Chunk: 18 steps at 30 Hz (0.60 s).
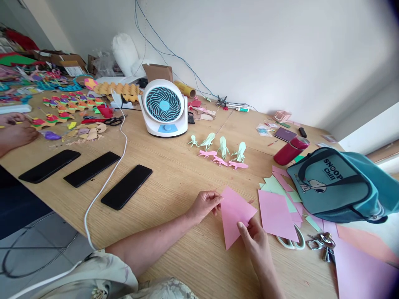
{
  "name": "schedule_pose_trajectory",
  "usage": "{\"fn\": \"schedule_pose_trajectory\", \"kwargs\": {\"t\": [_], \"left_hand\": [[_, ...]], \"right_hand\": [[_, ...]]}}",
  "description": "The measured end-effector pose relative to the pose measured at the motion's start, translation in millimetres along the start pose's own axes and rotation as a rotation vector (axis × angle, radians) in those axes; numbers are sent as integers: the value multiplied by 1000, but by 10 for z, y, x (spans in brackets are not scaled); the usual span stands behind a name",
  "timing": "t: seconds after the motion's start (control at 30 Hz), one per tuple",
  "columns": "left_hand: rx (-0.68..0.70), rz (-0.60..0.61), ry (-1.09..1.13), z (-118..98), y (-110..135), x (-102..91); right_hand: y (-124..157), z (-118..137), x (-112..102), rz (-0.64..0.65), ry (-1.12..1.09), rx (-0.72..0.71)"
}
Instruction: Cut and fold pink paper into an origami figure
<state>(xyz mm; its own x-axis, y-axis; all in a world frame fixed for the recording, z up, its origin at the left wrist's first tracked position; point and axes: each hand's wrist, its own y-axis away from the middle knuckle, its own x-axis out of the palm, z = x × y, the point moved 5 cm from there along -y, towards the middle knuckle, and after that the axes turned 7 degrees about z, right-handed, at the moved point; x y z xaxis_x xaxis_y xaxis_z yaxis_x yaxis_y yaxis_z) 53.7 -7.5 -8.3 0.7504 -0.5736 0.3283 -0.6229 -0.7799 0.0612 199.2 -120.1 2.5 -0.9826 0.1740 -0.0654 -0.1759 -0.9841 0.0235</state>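
Observation:
Between my two hands is a pink sheet of paper (235, 214), held just above the wooden table with a pointed corner toward me. My left hand (205, 205) pinches its left edge between thumb and fingers. At its lower right, my right hand (254, 238) grips the sheet, thumb on top and fingers hidden underneath. Another pink sheet (276, 214) lies right of my right hand, over a stack of pink and green paper and white-handled scissors (293, 241). Beyond my hands stand several folded green paper figures (222, 146), with folded pink paper figures (220, 160) before them.
A white fan (163, 108) stands mid-table; its white cable (109, 174) runs toward me past several black phones (127, 187). At right are a teal bag (336, 182), a red bottle (291, 150) and keys (326, 245). At far left, another person's hands (17, 131) work beside colourful crafts.

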Motion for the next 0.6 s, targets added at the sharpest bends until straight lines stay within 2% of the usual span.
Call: {"fn": "schedule_pose_trajectory", "kwargs": {"t": [0.1,0.27,0.5,0.6], "left_hand": [[2,24,-27,18,-5,4],[11,99,-58,56,-18,22],[35,218,-68,29,16,86],[33,248,-49,0,43,131]], "right_hand": [[-19,-113,8,-32,-48,52],[-16,-215,-37,-77,-57,55],[21,-244,-84,-120,-52,44],[49,-213,-119,-163,7,-19]]}}
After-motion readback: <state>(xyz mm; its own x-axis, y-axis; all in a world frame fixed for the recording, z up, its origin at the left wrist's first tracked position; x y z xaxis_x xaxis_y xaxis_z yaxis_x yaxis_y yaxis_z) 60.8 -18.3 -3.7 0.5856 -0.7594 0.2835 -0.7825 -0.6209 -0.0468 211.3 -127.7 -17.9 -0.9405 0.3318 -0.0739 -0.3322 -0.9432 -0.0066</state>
